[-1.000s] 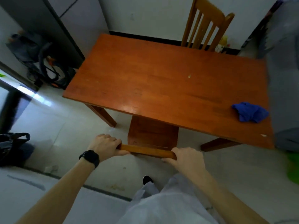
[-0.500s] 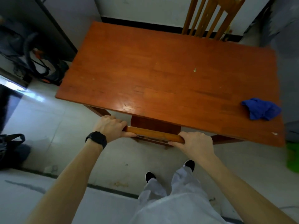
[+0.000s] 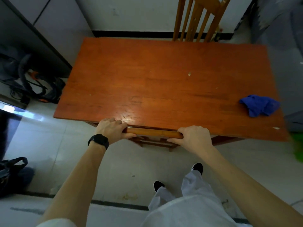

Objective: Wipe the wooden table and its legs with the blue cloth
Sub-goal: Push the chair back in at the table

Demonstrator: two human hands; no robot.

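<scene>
Head camera: a chair rail (image 3: 152, 133) is gripped by the left hand (image 3: 112, 130) and right hand (image 3: 194, 138) at the near edge of the wooden table (image 3: 164, 76). The blue cloth (image 3: 259, 105) lies crumpled at the table's right end; it is judged light, limp and graspable anywhere.

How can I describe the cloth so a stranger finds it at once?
Find the wooden table in the middle. Look at its right end, near the front edge. The blue cloth lies there crumpled, the only soft, blue thing on the reddish wood.

Chair (image 3: 152, 134) pushed under table (image 3: 164, 79); seat now hidden; left hand (image 3: 113, 130), right hand (image 3: 192, 138) moved forward to table edge.
</scene>
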